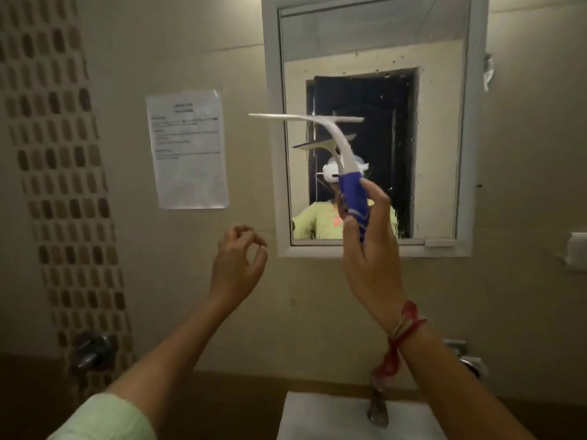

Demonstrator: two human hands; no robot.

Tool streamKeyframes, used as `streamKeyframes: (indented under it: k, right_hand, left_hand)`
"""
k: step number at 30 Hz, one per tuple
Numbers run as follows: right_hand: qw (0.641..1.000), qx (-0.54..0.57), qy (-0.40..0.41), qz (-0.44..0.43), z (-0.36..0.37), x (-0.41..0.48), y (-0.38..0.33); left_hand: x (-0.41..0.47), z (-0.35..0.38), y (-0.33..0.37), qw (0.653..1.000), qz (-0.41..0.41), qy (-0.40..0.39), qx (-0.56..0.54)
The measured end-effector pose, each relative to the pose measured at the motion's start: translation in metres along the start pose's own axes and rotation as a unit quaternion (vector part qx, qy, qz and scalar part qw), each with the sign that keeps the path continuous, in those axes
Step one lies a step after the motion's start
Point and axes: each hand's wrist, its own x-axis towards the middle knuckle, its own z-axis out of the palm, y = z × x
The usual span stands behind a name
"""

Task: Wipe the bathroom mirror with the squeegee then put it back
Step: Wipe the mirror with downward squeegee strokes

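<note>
A squeegee point(333, 134) with a white blade and a blue and white handle is held upright in front of the mirror point(438, 138), which has a white frame and is set in the beige wall. My right hand point(368, 249) grips the blue handle from below, and the blade lies level across the mirror's left edge at mid height. I cannot tell whether the blade touches the glass. My left hand point(238, 265) is raised left of the mirror with its fingers curled together and nothing in it. The mirror shows a person's reflection and a dark doorway.
A printed paper sheet point(187, 149) is stuck on the wall left of the mirror. A white basin point(317, 417) with a metal tap point(378, 408) sits below. A band of brown mosaic tiles point(63, 173) runs down the left wall above a metal valve point(92, 350).
</note>
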Motion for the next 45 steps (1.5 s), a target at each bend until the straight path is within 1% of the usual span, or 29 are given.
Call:
streamKeyframes:
  k: [3,5,7,9,11,17,23,30,33,38,45]
  right_hand:
    - [0.999,-0.028,0.017,-0.014,-0.004,0.03,0.004]
    - [0.996,-0.074,0.036,-0.028,-0.003,0.051,0.009]
    - [0.989,-0.118,0.066,-0.056,0.001,0.074,0.012]
    - [0.983,-0.14,0.09,-0.08,0.005,0.096,0.011]
    - [0.975,-0.16,0.113,-0.101,0.014,0.117,0.01]
    - [0.967,-0.186,0.153,-0.085,0.043,0.164,0.016]
    - [0.966,-0.167,0.183,-0.067,0.069,0.179,0.021]
    - [0.963,-0.16,0.188,-0.105,0.082,0.194,0.022]
    - [0.959,-0.174,0.198,-0.105,0.085,0.201,0.024]
    - [0.954,-0.204,0.2,-0.097,0.089,0.206,0.027]
    - [0.957,-0.206,0.183,-0.093,0.087,0.169,0.041]
  left_hand:
    - [0.049,0.006,0.002,0.999,0.043,0.015,0.01]
    - [0.078,0.011,0.003,0.997,0.064,0.032,0.013]
    - [0.102,0.019,0.005,0.997,0.064,0.041,0.017]
    - [0.116,0.03,0.005,0.997,0.058,0.041,0.028]
    - [0.127,0.04,0.002,0.996,0.071,0.043,0.029]
    - [0.159,0.063,-0.007,0.993,0.106,0.04,0.025]
    - [0.183,0.072,-0.009,0.99,0.114,0.058,-0.051]
    - [0.195,0.081,0.0,0.982,0.093,0.118,-0.111]
    - [0.193,0.084,0.001,0.978,0.09,0.145,-0.121]
    - [0.193,0.087,0.0,0.976,0.094,0.163,-0.11]
    - [0.192,0.089,0.0,0.973,0.097,0.178,-0.108]
